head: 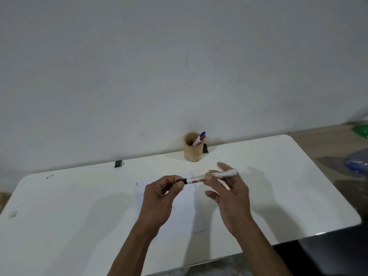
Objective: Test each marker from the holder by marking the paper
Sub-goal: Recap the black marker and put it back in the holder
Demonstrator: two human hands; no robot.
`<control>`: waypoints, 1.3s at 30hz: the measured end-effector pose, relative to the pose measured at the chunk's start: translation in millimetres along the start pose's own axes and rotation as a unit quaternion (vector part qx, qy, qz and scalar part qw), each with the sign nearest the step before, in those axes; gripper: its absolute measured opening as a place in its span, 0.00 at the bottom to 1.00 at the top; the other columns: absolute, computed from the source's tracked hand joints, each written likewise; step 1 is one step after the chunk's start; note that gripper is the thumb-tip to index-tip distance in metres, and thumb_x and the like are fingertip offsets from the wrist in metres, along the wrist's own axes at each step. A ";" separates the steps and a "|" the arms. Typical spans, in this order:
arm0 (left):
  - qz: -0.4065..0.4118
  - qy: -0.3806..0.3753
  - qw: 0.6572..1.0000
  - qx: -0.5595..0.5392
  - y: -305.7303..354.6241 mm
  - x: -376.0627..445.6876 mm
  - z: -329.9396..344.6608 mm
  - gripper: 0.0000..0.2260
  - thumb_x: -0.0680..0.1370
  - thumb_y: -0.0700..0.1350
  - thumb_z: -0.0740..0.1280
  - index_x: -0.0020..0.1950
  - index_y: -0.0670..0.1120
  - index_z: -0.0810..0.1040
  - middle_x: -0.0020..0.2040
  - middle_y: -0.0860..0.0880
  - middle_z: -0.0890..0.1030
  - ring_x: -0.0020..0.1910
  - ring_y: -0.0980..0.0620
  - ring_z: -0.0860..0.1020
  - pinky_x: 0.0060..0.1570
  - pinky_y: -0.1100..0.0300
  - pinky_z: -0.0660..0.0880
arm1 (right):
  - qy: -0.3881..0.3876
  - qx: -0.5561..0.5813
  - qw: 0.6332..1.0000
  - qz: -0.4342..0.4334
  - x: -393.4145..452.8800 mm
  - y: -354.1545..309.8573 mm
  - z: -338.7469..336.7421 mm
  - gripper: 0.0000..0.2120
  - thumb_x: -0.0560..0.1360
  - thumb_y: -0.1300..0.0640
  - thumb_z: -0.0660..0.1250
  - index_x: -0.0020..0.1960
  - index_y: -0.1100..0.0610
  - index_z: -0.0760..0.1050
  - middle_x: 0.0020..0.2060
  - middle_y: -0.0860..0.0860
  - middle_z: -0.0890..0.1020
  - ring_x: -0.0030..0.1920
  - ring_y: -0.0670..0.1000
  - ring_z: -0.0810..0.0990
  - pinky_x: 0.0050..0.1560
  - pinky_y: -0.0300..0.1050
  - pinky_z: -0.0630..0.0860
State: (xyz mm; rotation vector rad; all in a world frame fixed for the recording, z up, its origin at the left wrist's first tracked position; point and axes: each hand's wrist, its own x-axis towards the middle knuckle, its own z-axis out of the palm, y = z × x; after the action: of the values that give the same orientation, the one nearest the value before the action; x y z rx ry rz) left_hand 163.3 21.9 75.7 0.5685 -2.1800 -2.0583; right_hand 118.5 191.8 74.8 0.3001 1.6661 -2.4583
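I hold a white marker (211,177) level above the table, with a black cap at its left end. My left hand (161,198) pinches that black cap between thumb and fingers. My right hand (229,193) grips the white barrel with thumb and forefinger, its other fingers spread. Under both hands lies a white sheet of paper (187,214) with a short dark stroke near its far left corner. A round tan holder (192,147) stands at the table's far edge against the wall, with a blue-capped marker (202,134) and a red-capped marker (201,138) leaning in it.
The white table (79,206) has rounded corners, and its right edge is near a dark surface. A small black object (118,163) sits at the far edge, and another (205,148) beside the holder. A green thing (361,130) and a blue thing (357,160) lie off to the right.
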 end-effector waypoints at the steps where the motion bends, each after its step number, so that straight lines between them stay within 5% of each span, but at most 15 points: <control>1: 0.001 0.007 1.000 0.002 1.6 1.0 2.3 0.06 0.78 0.41 0.71 0.46 0.50 0.86 0.41 0.48 0.85 0.42 0.55 0.79 0.51 0.53 0.77 | 0.011 -0.009 1.000 -0.020 5.1 -5.7 -8.0 0.19 0.70 0.64 0.78 0.57 0.50 0.79 0.49 0.51 0.86 0.49 0.51 0.85 0.42 0.42 0.81; 3: 0.001 0.017 1.000 0.007 7.1 2.8 4.7 0.05 0.78 0.41 0.71 0.46 0.49 0.85 0.41 0.46 0.86 0.43 0.53 0.81 0.53 0.53 0.78 | 0.018 -0.167 0.979 -0.118 17.3 -13.9 -21.6 0.20 0.68 0.60 0.81 0.55 0.48 0.79 0.52 0.47 0.84 0.52 0.45 0.82 0.48 0.37 0.80; 6: 0.026 0.031 0.998 0.039 20.9 8.6 10.1 0.05 0.78 0.41 0.71 0.46 0.48 0.85 0.40 0.48 0.87 0.43 0.53 0.84 0.48 0.63 0.79 | -0.040 -0.459 0.821 -0.337 39.9 -13.7 -27.4 0.14 0.67 0.49 0.81 0.51 0.46 0.84 0.53 0.44 0.84 0.57 0.47 0.79 0.56 0.43 0.74; 8: 0.044 0.039 0.995 0.075 29.7 18.4 15.2 0.04 0.77 0.42 0.71 0.45 0.49 0.85 0.39 0.50 0.87 0.42 0.53 0.85 0.46 0.66 0.79 | -0.071 -0.517 0.752 -0.402 54.2 -7.8 -19.6 0.11 0.68 0.48 0.78 0.49 0.48 0.85 0.47 0.43 0.86 0.53 0.51 0.81 0.54 0.49 0.74; 10: 0.066 0.048 0.990 0.114 36.5 32.1 18.2 0.03 0.77 0.43 0.72 0.45 0.50 0.86 0.38 0.52 0.87 0.41 0.54 0.84 0.44 0.67 0.80 | -0.084 -0.523 0.726 -0.439 65.3 -1.0 -7.3 0.09 0.69 0.50 0.76 0.48 0.52 0.85 0.42 0.45 0.87 0.47 0.52 0.83 0.49 0.50 0.76; 14: 0.081 0.035 0.986 0.138 48.3 64.7 18.1 0.03 0.74 0.46 0.75 0.47 0.50 0.85 0.41 0.54 0.87 0.42 0.59 0.84 0.45 0.65 0.79 | -0.094 -0.508 0.744 -0.424 87.7 3.8 8.7 0.13 0.75 0.55 0.74 0.59 0.53 0.81 0.44 0.49 0.86 0.42 0.51 0.83 0.41 0.49 0.81; 17: 0.068 0.029 0.986 0.147 42.7 91.5 13.7 0.11 0.72 0.47 0.77 0.53 0.51 0.83 0.46 0.56 0.86 0.45 0.61 0.83 0.47 0.60 0.81 | -0.076 -0.450 0.822 -0.339 105.0 -6.0 20.0 0.25 0.80 0.58 0.69 0.73 0.42 0.67 0.47 0.46 0.85 0.46 0.45 0.84 0.47 0.40 0.80; 20: 0.062 0.042 0.981 0.180 23.0 123.4 14.1 0.20 0.71 0.49 0.78 0.60 0.49 0.79 0.50 0.54 0.84 0.47 0.58 0.82 0.49 0.56 0.82 | -0.004 -0.369 0.881 -0.297 131.0 -15.7 33.3 0.30 0.78 0.60 0.70 0.75 0.44 0.63 0.44 0.44 0.85 0.45 0.39 0.84 0.46 0.27 0.75; 24: 0.056 0.024 0.971 0.231 -2.0 159.4 31.5 0.30 0.71 0.50 0.78 0.70 0.47 0.73 0.62 0.48 0.80 0.54 0.53 0.79 0.51 0.60 0.75 | 0.056 -0.318 0.909 -0.262 168.1 -21.1 48.9 0.26 0.76 0.63 0.73 0.69 0.49 0.69 0.50 0.50 0.84 0.43 0.38 0.85 0.41 0.24 0.74; 30: 0.075 -0.020 0.967 0.243 -7.1 186.5 56.6 0.27 0.73 0.44 0.76 0.69 0.45 0.72 0.62 0.48 0.77 0.64 0.47 0.75 0.55 0.60 0.68 | 0.071 -0.355 0.897 -0.254 203.9 -3.2 53.6 0.17 0.78 0.62 0.71 0.64 0.52 0.73 0.44 0.47 0.83 0.40 0.37 0.83 0.39 0.23 0.73; 39: 0.144 0.003 0.967 0.211 -32.5 203.4 64.4 0.24 0.71 0.47 0.77 0.65 0.54 0.75 0.54 0.68 0.75 0.56 0.62 0.75 0.52 0.73 0.68 | 0.068 -0.389 0.885 -0.245 223.3 24.2 41.7 0.11 0.76 0.61 0.74 0.57 0.58 0.80 0.42 0.48 0.85 0.42 0.43 0.85 0.44 0.28 0.79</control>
State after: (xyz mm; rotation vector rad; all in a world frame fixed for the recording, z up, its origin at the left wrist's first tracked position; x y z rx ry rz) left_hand -38.8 15.6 0.3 0.2610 -2.5349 -1.4568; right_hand -95.0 140.3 11.9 -0.0775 2.8920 -1.7945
